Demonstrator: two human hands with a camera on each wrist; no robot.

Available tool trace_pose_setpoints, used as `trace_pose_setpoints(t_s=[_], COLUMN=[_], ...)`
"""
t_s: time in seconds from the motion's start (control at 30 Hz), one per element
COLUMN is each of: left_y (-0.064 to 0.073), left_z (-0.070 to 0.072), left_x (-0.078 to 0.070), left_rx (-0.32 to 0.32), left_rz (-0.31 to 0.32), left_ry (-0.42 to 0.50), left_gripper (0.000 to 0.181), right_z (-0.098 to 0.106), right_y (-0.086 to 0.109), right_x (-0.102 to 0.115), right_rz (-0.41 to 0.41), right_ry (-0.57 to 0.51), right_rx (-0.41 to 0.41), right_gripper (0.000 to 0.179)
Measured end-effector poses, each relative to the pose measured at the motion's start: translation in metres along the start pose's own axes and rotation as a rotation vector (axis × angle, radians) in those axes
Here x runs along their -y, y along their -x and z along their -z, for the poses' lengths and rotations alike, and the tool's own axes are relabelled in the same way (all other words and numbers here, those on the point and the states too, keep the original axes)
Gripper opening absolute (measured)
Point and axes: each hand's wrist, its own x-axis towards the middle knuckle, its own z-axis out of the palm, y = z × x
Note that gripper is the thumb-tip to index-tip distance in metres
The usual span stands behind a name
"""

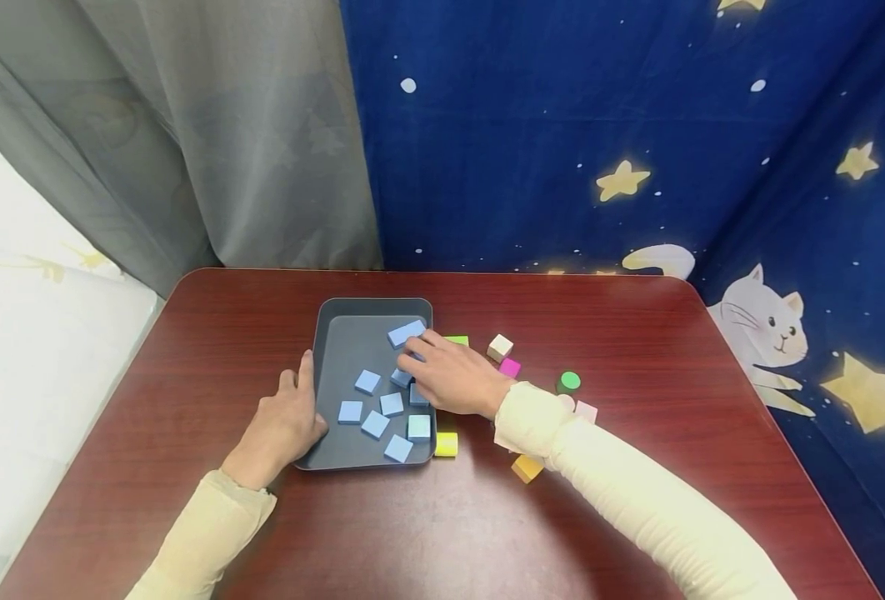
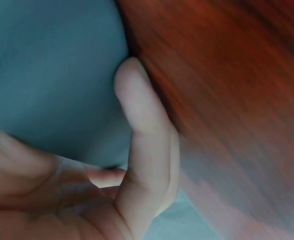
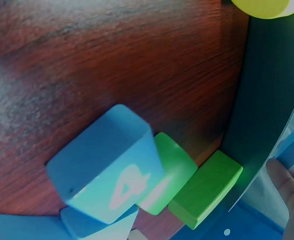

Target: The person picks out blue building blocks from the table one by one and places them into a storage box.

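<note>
A dark grey tray (image 1: 337, 333) lies on the table, with several small blue blocks (image 1: 367, 382) scattered in it. My left hand (image 1: 285, 421) grips the tray's left rim. Its thumb reaches over the rim, while a finger (image 2: 142, 100) presses the outer wall in the left wrist view. Across the right rim reaches my right hand (image 1: 453, 375), low over the tray. Its fingertips pinch a blue block (image 3: 290, 149), seen at the edge of the right wrist view. Just beyond them lies a longer blue block (image 1: 407, 333).
Right of the tray are a yellow cylinder (image 1: 446, 444), an orange block (image 1: 527, 468), a green cylinder (image 1: 568, 382), a magenta block (image 1: 510, 367) and a cream cube (image 1: 500, 347). A numbered blue block (image 3: 107, 165) and a green block (image 3: 207, 190) sit outside the tray wall.
</note>
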Motion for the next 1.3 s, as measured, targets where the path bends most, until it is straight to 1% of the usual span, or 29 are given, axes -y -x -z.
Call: trace_pose_setpoints(t_s=[0.3,0.4,0.43,0.53,0.63,0.7,0.8,0.9,0.97,1.03,1.17,1.2,1.23,1.3], left_y=[-0.001,-0.009,-0.01,-0.017,-0.015,-0.015,-0.012,-0.012,-0.014,-0.016,-0.015,-0.014,-0.013,-0.01], left_z=[-0.001,-0.012,-0.014,-0.023,-0.02,-0.021,-0.016,-0.018,-0.019,-0.022,-0.02,-0.019,-0.017,-0.013], left_x=[0.0,0.012,0.014,0.025,0.021,0.021,0.016,0.018,0.02,0.023,0.02,0.02,0.017,0.013], left_rx=[0.015,-0.026,-0.026,-0.065,-0.052,-0.064,-0.052,-0.071,-0.067,-0.079,-0.048,-0.053,-0.041,-0.039], left_rz=[0.014,-0.011,-0.01,-0.034,-0.018,-0.021,-0.017,-0.027,-0.032,-0.029,-0.013,-0.006,-0.004,0.002], left_ry=[0.002,0.003,0.005,0.004,0.006,0.005,0.002,0.0,-0.001,0.001,0.0,-0.002,-0.005,-0.009], left_gripper=[0.102,0.103,0.104,0.105,0.107,0.106,0.106,0.106,0.107,0.108,0.11,0.11,0.11,0.108], right_z=[-0.001,-0.001,-0.002,-0.004,-0.005,-0.005,-0.005,-0.005,-0.006,-0.006,-0.008,-0.008,-0.008,-0.007], right_y=[-0.009,-0.012,-0.013,-0.016,-0.02,-0.022,-0.025,-0.028,-0.03,-0.032,-0.037,-0.039,-0.04,-0.043], right_x=[0.004,0.005,0.005,0.006,0.007,0.007,0.008,0.008,0.009,0.009,0.01,0.011,0.011,0.011], right_rz=[0.002,0.006,0.008,0.014,0.015,0.013,0.012,0.01,0.011,0.012,0.015,0.013,0.011,0.004], right_ry=[0.008,0.003,0.002,-0.005,-0.011,-0.009,-0.005,-0.005,-0.004,0.0,0.026,0.029,0.032,0.033], right_rx=[0.007,0.01,0.008,-0.001,-0.006,-0.003,0.002,0.002,-0.003,-0.014,-0.023,-0.017,-0.011,0.005], right_gripper=[0.034,0.034,0.034,0.034,0.033,0.034,0.034,0.033,0.033,0.033,0.031,0.032,0.032,0.032])
